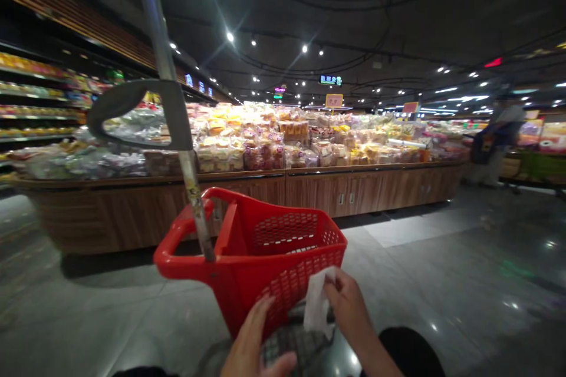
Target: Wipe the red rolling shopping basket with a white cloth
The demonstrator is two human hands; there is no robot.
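Observation:
A red plastic shopping cart [283, 259] with perforated sides stands right in front of me. Between the fingers of my right hand [347, 300] hangs a white tissue [316, 305], close to the cart's near side. My left hand [256, 341] is held low beside the cart wall, fingers stretched out and thumb apart, with nothing in it. Whether its fingertips touch the wall I cannot tell. A metal pole [160, 29] with a grey loop handle [177, 115] rises from the cart's left end.
Behind the cart runs a wood-panelled display counter [327, 191] heaped with packaged food [265, 135]. Stocked shelves [35, 100] line the left. A blurred person [497, 135] is at the far right. Grey tiled floor [442, 283] surrounds the cart.

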